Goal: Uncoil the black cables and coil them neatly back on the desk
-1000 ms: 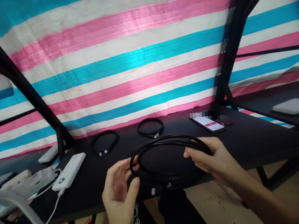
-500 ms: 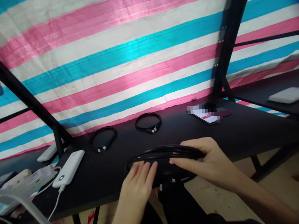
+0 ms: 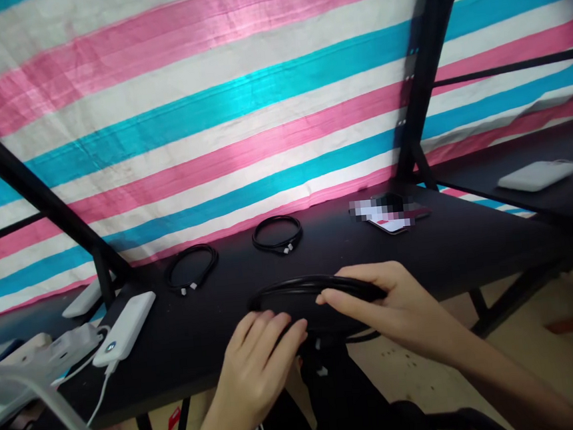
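Over the near edge of the black table, a loosely coiled black cable (image 3: pixel 297 285) is in my two hands. My right hand (image 3: pixel 386 296) pinches the coil's right side between thumb and fingers. At its left, my left hand (image 3: pixel 261 358) curls its fingers round the near part of the loops; the fingertips are partly hidden. Pale plug ends (image 3: pixel 321 371) dangle below the coil, above my dark clothing. Farther back on the table lie two neatly wound black cables, one at left (image 3: pixel 191 269) and one in the middle (image 3: pixel 277 234), each with light connectors facing me.
A white power bank (image 3: pixel 126 328) with a white lead lies at left, beside a cluttered white power strip (image 3: pixel 72 347). A phone (image 3: pixel 387 218) rests at the back right. Black frame posts (image 3: pixel 419 96) rise before a striped sheet (image 3: pixel 236 99). Another white device (image 3: pixel 538 176) sits far right.
My left hand has shifted slightly along the coil, its fingers more bent. The dangling plug ends hang lower and apart. The whole view has moved a little.
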`<state>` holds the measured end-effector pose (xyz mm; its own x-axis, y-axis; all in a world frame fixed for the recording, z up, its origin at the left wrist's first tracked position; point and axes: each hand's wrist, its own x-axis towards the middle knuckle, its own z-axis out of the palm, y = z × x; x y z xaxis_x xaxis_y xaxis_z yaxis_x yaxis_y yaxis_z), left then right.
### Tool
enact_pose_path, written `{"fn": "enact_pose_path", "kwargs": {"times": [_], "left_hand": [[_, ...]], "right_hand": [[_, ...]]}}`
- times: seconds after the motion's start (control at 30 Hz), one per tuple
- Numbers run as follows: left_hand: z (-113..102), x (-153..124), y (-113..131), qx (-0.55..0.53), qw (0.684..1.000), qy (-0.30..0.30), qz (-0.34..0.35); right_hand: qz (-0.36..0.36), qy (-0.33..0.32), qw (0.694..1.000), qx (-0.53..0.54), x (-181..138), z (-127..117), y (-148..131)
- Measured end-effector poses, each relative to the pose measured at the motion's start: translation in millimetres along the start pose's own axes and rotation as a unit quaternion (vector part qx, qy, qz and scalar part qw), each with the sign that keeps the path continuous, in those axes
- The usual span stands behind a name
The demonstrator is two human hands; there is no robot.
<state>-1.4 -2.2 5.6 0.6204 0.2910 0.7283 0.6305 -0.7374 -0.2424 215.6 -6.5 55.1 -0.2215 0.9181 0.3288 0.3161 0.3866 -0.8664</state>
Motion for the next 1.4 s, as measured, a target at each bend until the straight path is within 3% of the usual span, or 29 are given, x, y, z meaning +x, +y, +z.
{"fn": "enact_pose_path", "kwargs": {"times": [0.1, 0.13, 0.2, 0.23, 0.3, 0.4, 0.57, 0.63, 0.7, 0.8, 0.93, 1.0, 1.07, 1.17, 1.3, 1.33, 1.4], "left_hand": [[-7.4, -2.6, 4.5, -0.035, 0.973, 0.155, -0.166], [-7.2, -1.3, 5.1, -0.080, 0.952, 0.172, -0.240], [-2.9, 4.7, 4.4, -0.239, 0.888, 0.129, -0.372], [0.4, 8.8, 3.1, -0.339, 0.836, 0.091, -0.422], [6.9, 17.8, -0.9, -0.514, 0.696, 0.060, -0.497], [12.2, 30.9, -7.2, -0.631, 0.513, 0.154, -0.561], [18.1, 48.4, -10.0, -0.707, 0.312, 0.272, -0.573], [22.1, 50.5, -11.4, -0.737, 0.262, 0.282, -0.555], [23.1, 48.2, -16.4, -0.768, 0.245, 0.258, -0.533], [15.6, 38.7, -30.1, -0.810, 0.268, 0.178, -0.491], [2.0, 30.5, -43.0, -0.795, 0.355, 0.060, -0.488], [0.2, 32.8, -43.5, -0.759, 0.408, 0.042, -0.506], [0.8, 36.6, -43.3, -0.736, 0.438, 0.045, -0.514], [-1.0, 38.3, -46.8, -0.756, 0.420, 0.040, -0.501], [-16.4, 33.8, -55.2, -0.802, 0.381, -0.001, -0.459], [-21.4, 33.7, -55.9, -0.800, 0.390, -0.012, -0.455], [-30.0, 36.5, -54.1, -0.772, 0.437, -0.037, -0.460]], "right_hand": [[0.012, -0.019, 0.999, 0.032, -1.5, -8.1, -0.1], [0.015, -0.032, 0.998, 0.052, -0.7, -9.5, -0.8], [0.012, -0.038, 0.995, 0.091, 4.1, -10.0, -2.1], [0.010, -0.026, 0.994, 0.108, 8.1, -9.2, -2.1], [0.014, 0.021, 0.989, 0.148, 18.1, -6.7, 0.2], [0.037, 0.069, 0.963, 0.258, 32.7, -1.5, 8.8], [0.085, 0.016, 0.914, 0.396, 38.3, 22.3, 18.8], [0.106, 0.012, 0.891, 0.442, 35.4, 32.9, 18.8], [0.129, 0.013, 0.873, 0.469, 33.0, 35.8, 18.5], [0.174, 0.001, 0.862, 0.476, 33.4, 23.3, 19.5], [0.223, -0.030, 0.875, 0.428, 39.8, 3.1, 20.5], [0.213, -0.030, 0.903, 0.372, 44.2, 0.5, 18.3], [0.176, -0.008, 0.930, 0.321, 48.3, 1.2, 13.8], [0.130, 0.004, 0.951, 0.281, 52.7, 2.5, 5.7], [0.128, -0.034, 0.960, 0.245, 53.7, 3.0, 1.1], [0.129, -0.039, 0.961, 0.240, 53.4, 3.4, 0.8], [0.121, -0.040, 0.965, 0.227, 52.4, 4.9, -0.7]]}}
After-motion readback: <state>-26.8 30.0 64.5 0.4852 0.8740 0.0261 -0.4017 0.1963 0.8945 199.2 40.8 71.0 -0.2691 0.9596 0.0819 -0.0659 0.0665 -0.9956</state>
